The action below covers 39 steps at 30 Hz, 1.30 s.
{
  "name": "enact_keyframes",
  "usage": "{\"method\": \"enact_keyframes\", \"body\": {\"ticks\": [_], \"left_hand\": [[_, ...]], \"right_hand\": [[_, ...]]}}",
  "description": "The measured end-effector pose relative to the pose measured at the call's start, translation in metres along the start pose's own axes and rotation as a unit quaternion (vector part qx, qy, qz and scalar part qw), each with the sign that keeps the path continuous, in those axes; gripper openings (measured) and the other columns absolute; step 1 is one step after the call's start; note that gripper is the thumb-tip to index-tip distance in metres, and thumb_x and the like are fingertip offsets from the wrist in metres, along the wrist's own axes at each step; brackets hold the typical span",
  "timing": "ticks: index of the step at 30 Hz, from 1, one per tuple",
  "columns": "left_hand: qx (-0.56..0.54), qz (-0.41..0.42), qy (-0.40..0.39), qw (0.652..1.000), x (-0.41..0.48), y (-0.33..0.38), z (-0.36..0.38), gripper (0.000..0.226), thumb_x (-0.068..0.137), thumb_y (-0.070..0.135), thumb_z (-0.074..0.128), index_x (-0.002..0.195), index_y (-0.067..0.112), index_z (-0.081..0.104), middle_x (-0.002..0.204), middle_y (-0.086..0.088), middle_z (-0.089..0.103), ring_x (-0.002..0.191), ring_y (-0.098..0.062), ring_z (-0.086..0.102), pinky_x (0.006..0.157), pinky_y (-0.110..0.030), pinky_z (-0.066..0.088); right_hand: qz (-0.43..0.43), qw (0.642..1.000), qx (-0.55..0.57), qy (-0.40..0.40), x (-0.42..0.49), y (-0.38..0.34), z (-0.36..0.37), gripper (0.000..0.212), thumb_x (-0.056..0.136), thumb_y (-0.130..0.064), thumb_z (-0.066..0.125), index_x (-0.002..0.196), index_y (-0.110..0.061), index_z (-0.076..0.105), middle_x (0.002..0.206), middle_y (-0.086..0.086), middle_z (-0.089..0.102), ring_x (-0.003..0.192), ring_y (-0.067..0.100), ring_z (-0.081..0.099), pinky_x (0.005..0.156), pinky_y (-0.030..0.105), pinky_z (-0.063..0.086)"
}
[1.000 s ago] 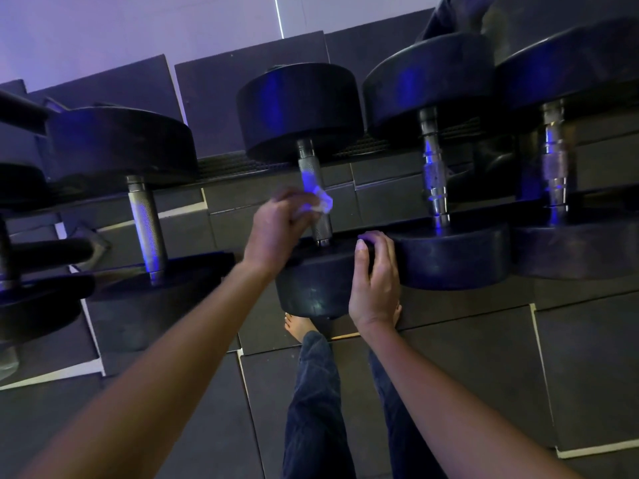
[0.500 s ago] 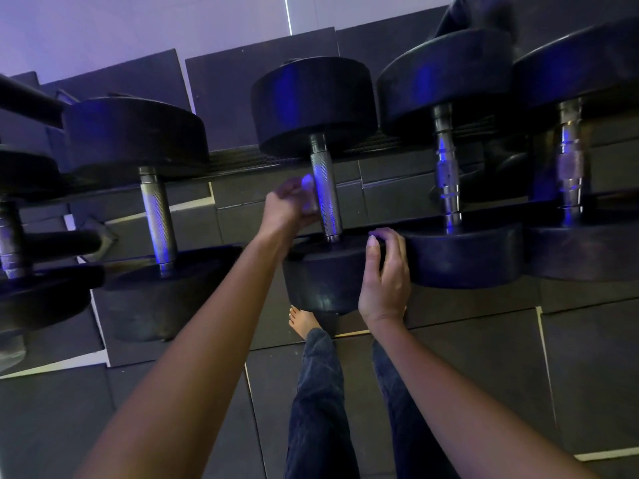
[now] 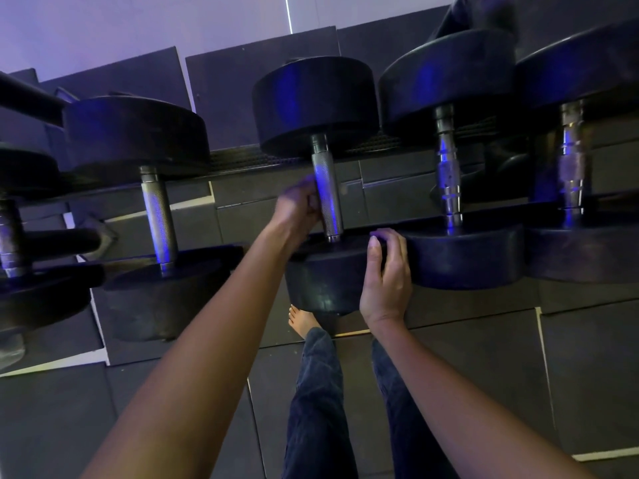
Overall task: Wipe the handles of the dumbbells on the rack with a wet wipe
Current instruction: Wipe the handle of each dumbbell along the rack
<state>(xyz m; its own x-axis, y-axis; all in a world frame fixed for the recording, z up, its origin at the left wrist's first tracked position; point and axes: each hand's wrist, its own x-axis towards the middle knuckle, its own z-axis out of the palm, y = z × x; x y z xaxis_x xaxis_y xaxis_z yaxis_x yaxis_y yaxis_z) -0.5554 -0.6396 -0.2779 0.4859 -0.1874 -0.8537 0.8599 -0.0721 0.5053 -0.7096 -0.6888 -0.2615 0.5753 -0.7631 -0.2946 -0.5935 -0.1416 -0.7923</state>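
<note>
Knurled steel handle (image 3: 326, 188) glints blue between black heads. Left hand (image 3: 299, 207) blurs against it, its grip impossible to tell; right hand (image 3: 385, 271) has its grip clamped over the near head (image 3: 325, 281).

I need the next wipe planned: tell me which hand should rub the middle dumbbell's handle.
Left. The left hand lies curled against the middle handle on its left side, though the wipe is hidden. The right hand grips that dumbbell's near weight head, apparently steadying it, so it is occupied.
</note>
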Motion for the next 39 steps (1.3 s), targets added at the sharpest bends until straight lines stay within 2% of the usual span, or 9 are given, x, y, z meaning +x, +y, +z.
{"method": "enact_keyframes", "body": {"ticks": [3, 8, 13, 15, 22, 29, 33, 36, 39], "left_hand": [[0.055, -0.03, -0.047, 0.997, -0.01, -0.006, -0.01, 0.036, 0.092, 0.001, 0.033, 0.063, 0.017, 0.047, 0.049, 0.006, 0.033, 0.044, -0.007, 0.028, 0.055, -0.023, 0.03], [-0.021, 0.056, 0.018, 0.998, 0.002, 0.012, 0.004, 0.036, 0.095, -0.004, 0.036, 0.064, 0.015, 0.044, 0.041, 0.01, 0.037, 0.036, -0.002, 0.031, 0.046, -0.015, 0.034], [0.122, 0.08, 0.016, 0.989, -0.025, -0.013, -0.012, 0.018, 0.093, -0.001, 0.05, 0.1, 0.004, 0.067, 0.061, 0.004, 0.062, 0.061, -0.009, 0.052, 0.068, -0.023, 0.049], [0.14, 0.095, 0.03, 0.985, -0.035, -0.011, -0.017, 0.018, 0.091, -0.003, 0.054, 0.099, 0.004, 0.068, 0.072, -0.002, 0.064, 0.069, -0.016, 0.055, 0.073, -0.028, 0.05], [-0.021, 0.067, 0.014, 0.997, -0.089, -0.002, -0.012, 0.008, 0.09, 0.002, 0.057, 0.087, 0.009, 0.059, 0.088, -0.01, 0.065, 0.077, -0.018, 0.063, 0.068, -0.022, 0.056], [-0.062, 0.003, -0.047, 0.997, -0.113, -0.002, 0.027, 0.015, 0.095, 0.014, 0.05, 0.1, 0.004, 0.06, 0.082, -0.008, 0.071, 0.076, -0.017, 0.067, 0.07, -0.023, 0.056], [0.022, 0.035, -0.072, 0.997, -0.113, -0.012, 0.067, 0.021, 0.09, 0.003, 0.05, 0.104, 0.003, 0.066, 0.1, -0.014, 0.068, 0.092, -0.02, 0.063, 0.071, -0.021, 0.054], [0.12, 0.121, -0.096, 0.981, -0.102, -0.024, 0.1, 0.019, 0.089, -0.001, 0.056, 0.1, 0.008, 0.067, 0.092, -0.008, 0.067, 0.085, -0.016, 0.061, 0.076, -0.024, 0.052], [0.312, 0.261, -0.127, 0.905, -0.076, -0.039, 0.122, 0.026, 0.085, 0.0, 0.061, 0.104, 0.016, 0.068, 0.098, -0.003, 0.07, 0.091, -0.013, 0.063, 0.089, -0.03, 0.05]], "right_hand": [[0.0, 1.0, -0.002, -0.001, 0.0, 0.001, 0.001, 0.051, 0.09, -0.045, 0.031, 0.104, -0.006, 0.06, 0.113, 0.007, 0.059, 0.105, 0.02, 0.054, 0.083, -0.004, 0.025], [0.0, 1.0, -0.001, 0.002, 0.001, 0.002, 0.002, 0.051, 0.089, -0.046, 0.03, 0.103, -0.007, 0.06, 0.112, 0.006, 0.059, 0.105, 0.019, 0.054, 0.083, -0.002, 0.026], [-0.006, 1.0, -0.013, -0.002, -0.001, 0.001, 0.0, 0.054, 0.088, -0.051, 0.027, 0.105, -0.01, 0.059, 0.113, 0.003, 0.058, 0.104, 0.017, 0.053, 0.076, 0.007, 0.028], [0.006, 1.0, -0.025, -0.013, -0.001, 0.0, -0.001, 0.056, 0.088, -0.054, 0.026, 0.108, -0.011, 0.057, 0.116, 0.002, 0.056, 0.105, 0.016, 0.052, 0.074, 0.013, 0.029], [0.042, 0.993, -0.04, -0.102, 0.001, -0.016, -0.03, 0.037, 0.1, -0.034, 0.038, 0.126, -0.013, 0.052, 0.132, 0.002, 0.052, 0.121, 0.018, 0.047, 0.084, 0.015, 0.028], [-0.045, 0.995, -0.089, 0.012, 0.001, -0.023, -0.106, 0.03, 0.096, -0.027, 0.05, 0.12, -0.011, 0.057, 0.124, 0.002, 0.059, 0.116, 0.016, 0.053, 0.094, 0.02, 0.035], [-0.048, 0.992, -0.114, 0.035, 0.027, -0.005, -0.138, 0.031, 0.097, -0.02, 0.048, 0.122, -0.006, 0.055, 0.128, 0.006, 0.055, 0.121, 0.021, 0.05, 0.099, 0.019, 0.031], [-0.036, 0.991, -0.129, 0.01, 0.051, 0.016, -0.145, 0.038, 0.099, -0.025, 0.043, 0.131, -0.006, 0.049, 0.138, 0.007, 0.048, 0.129, 0.02, 0.043, 0.103, 0.021, 0.028], [-0.018, 0.99, -0.135, -0.029, 0.07, 0.038, -0.146, 0.047, 0.099, -0.03, 0.041, 0.139, -0.006, 0.04, 0.146, 0.009, 0.039, 0.136, 0.021, 0.035, 0.109, 0.025, 0.023]]}}
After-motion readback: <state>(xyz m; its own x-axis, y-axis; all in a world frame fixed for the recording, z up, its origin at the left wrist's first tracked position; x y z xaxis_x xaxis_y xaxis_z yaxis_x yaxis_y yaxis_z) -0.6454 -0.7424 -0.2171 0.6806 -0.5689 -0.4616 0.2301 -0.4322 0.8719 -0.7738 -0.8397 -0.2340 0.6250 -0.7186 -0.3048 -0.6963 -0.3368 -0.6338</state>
